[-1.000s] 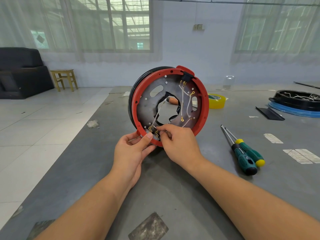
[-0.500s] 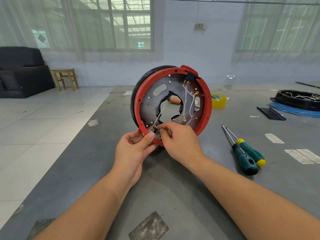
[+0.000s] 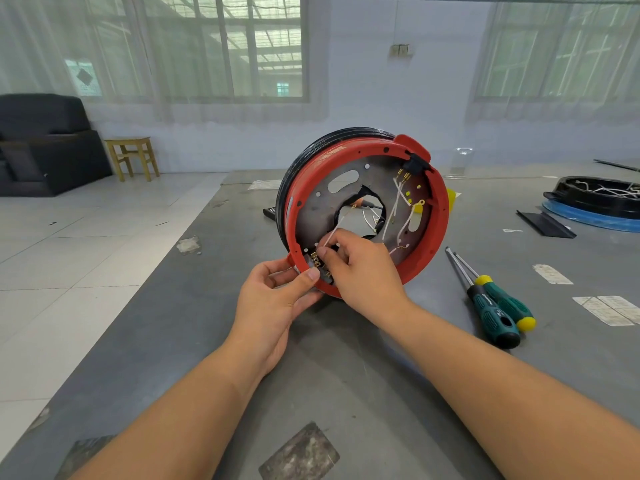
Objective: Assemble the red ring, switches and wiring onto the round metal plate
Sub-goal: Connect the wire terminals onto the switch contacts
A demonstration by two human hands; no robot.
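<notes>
At ring's (image 3: 439,216) lower edge: both hands pinching.

Bright, soft daylight pours through the curtained windows (image 3: 228,46) behind the table (image 3: 346,375) (shadows on it barely there); sharp mid-frame, wide-angle bending toward the edges.

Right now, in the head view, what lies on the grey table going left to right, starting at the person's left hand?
left hand → right hand on the wiring inside the red ring → two green-handled screwdrivers → white paper labels.
</notes>
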